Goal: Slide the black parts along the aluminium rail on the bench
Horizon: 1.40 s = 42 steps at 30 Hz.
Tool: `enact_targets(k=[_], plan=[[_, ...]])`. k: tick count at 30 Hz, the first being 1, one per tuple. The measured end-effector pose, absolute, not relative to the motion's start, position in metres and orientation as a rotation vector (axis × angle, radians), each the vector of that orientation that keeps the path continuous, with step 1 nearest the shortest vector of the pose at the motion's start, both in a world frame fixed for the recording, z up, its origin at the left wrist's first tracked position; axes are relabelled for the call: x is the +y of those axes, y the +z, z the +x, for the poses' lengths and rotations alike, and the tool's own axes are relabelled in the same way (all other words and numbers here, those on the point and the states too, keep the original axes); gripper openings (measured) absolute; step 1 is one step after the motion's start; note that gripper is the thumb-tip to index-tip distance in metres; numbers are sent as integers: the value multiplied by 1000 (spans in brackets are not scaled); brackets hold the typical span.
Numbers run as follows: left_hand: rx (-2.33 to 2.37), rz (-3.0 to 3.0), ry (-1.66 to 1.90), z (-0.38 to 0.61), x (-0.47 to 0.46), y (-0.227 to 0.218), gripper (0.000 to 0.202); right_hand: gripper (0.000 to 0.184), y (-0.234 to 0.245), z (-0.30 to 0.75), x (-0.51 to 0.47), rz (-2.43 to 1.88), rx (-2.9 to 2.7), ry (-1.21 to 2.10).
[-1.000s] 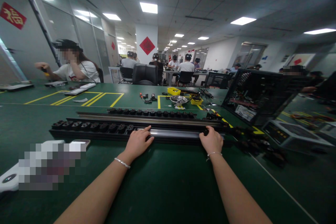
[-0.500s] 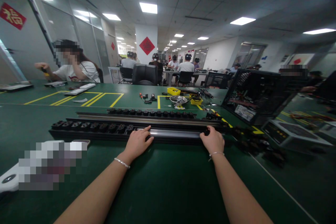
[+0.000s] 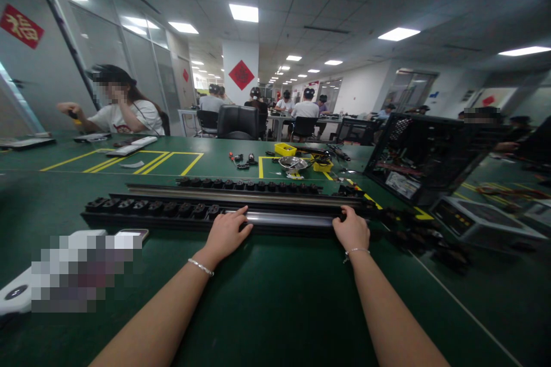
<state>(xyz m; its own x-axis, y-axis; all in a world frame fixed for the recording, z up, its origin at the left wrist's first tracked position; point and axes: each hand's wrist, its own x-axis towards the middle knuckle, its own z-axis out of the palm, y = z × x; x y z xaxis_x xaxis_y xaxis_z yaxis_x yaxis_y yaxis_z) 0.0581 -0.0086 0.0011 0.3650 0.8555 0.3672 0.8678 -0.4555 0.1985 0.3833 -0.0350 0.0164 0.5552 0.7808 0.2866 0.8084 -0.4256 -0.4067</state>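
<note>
A long black power strip housing [image 3: 293,219] with a shiny metal inner face lies across the green table in front of me. Round black socket modules [image 3: 161,209] fill its left part in a row. My left hand [image 3: 226,235] lies over the housing beside the last socket, fingers on its top and thumb along the front edge. At the right part, my right hand [image 3: 352,230] is closed, thumb and index finger around a small black piece [image 3: 342,216], seemingly a socket module, mostly hidden by the fingers. Behind lies a second metal-faced channel [image 3: 258,196].
Another socket row [image 3: 247,185] lies farther back. A metal bowl [image 3: 293,164] and yellow bins [image 3: 284,149] stand beyond it. An open computer case [image 3: 402,183], a power supply unit [image 3: 477,218] and loose black parts [image 3: 447,255] are at right. A phone [image 3: 131,236] lies left.
My right hand has shifted slightly to the right along the housing. The left hand stays in place.
</note>
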Motion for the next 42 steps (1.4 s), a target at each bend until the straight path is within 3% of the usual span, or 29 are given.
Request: enact_targets(k=[42], plan=[[-1637, -2577, -661, 60, -9, 2, 30, 40, 10, 399, -35, -2287, -1211, -147]])
